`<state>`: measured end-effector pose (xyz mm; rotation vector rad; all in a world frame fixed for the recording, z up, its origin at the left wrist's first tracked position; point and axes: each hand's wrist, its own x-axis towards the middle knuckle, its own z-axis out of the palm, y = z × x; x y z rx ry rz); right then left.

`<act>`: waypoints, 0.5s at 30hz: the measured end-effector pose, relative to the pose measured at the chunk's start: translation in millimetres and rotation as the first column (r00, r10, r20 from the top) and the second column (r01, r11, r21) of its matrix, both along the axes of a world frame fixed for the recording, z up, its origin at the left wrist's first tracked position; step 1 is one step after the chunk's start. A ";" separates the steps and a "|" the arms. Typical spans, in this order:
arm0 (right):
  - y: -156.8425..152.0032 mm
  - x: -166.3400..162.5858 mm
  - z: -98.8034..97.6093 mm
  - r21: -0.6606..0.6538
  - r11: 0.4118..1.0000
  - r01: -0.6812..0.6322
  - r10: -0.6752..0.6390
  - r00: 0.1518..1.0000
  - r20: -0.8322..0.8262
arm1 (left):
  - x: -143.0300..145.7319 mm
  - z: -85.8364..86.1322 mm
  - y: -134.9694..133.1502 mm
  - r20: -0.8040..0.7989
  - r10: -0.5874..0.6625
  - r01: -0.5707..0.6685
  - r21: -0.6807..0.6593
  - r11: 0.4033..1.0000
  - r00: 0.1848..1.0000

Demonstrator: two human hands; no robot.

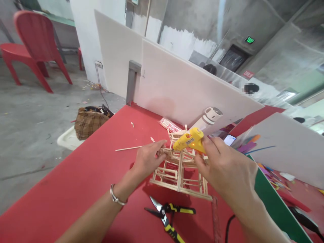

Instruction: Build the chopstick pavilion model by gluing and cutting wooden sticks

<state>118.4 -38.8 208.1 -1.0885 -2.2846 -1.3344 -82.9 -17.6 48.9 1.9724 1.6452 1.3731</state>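
In my right hand (222,165) is a yellow hot glue gun (189,140), its nozzle pointing left at the upper part of a wooden stick frame (180,172). My left hand (149,157) pinches the frame's upper left side near the nozzle; its fingertips are partly hidden. The frame is built of thin pale sticks in open box shapes and stands on the red table (83,189). Shears (163,212) with black and yellow handles lie spread in front of it. A loose thin stick (129,148) lies left of the frame.
White partition boards (172,74) edge the table. Behind the frame are a white bottle (210,118) and a packet of sticks (169,125). A phone (230,139) lies to the right. A plaid bag (89,123) and a red chair (37,37) stand left, beyond the table.
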 end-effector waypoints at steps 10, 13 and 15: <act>4.8 -3.7 -1.4 -0.008 1.000 -0.002 0.002 1.000 0.021 | 0.7 -2.6 0.9 0.009 -0.006 0.005 0.046 0.999 1.000; 4.8 -3.4 -1.4 -0.008 1.000 -0.004 0.005 1.000 0.027 | 0.9 -2.8 1.1 0.008 -0.003 0.003 0.054 0.999 1.000; 4.8 -3.0 -1.2 -0.003 1.000 -0.011 0.011 1.000 0.028 | 1.0 -3.3 1.1 0.009 -0.006 0.005 0.058 0.998 1.000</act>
